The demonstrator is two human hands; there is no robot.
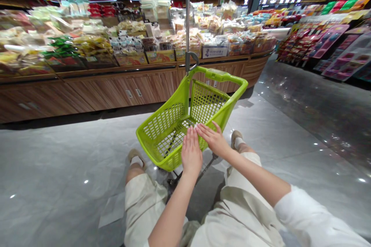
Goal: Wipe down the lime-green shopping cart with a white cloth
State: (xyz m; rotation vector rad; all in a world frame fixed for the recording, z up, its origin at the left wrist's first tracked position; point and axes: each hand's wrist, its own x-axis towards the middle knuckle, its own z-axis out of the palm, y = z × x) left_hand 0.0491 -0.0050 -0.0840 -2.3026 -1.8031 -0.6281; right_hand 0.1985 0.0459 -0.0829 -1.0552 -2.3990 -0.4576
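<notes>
A lime-green plastic shopping basket cart [162,127] stands on the floor in front of me, its basket empty and its handle [220,76] at the far side. My left hand [190,152] lies flat with fingers stretched out over the basket's near rim. My right hand [213,137] is beside it, fingers also stretched out and fingertips close to the left hand's. Neither hand holds anything. My legs in pale trousers show on either side of the cart.
A long wooden display counter [116,88] piled with packaged snacks runs across the back. A metal pole [188,19] rises behind the cart. More shelves of goods [327,46] line the right. Glossy grey floor [58,170] spreads left and right.
</notes>
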